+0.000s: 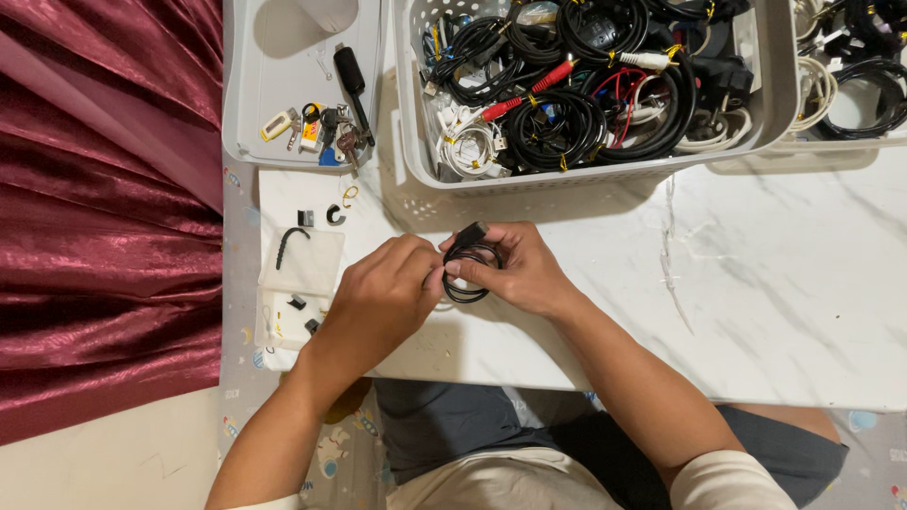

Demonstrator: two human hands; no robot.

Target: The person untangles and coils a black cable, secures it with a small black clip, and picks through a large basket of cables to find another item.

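Both hands meet over the white marble-look table (775, 283). My right hand (524, 274) pinches a small coiled black cable (468, 269) whose plug sticks up toward the basket. My left hand (383, 297) closes its fingertips on the left side of the same coil. A white perforated basket (605, 172) just beyond the hands is full of coiled black, white and red cables tied with yellow ties.
A grey tray (283, 57) at upper left holds keys, a black tool and small bits. A clear flat box (312, 264) with small black parts lies left of the hands. A second basket (850, 140) of cables sits at upper right. Red curtain (104, 189) hangs left.
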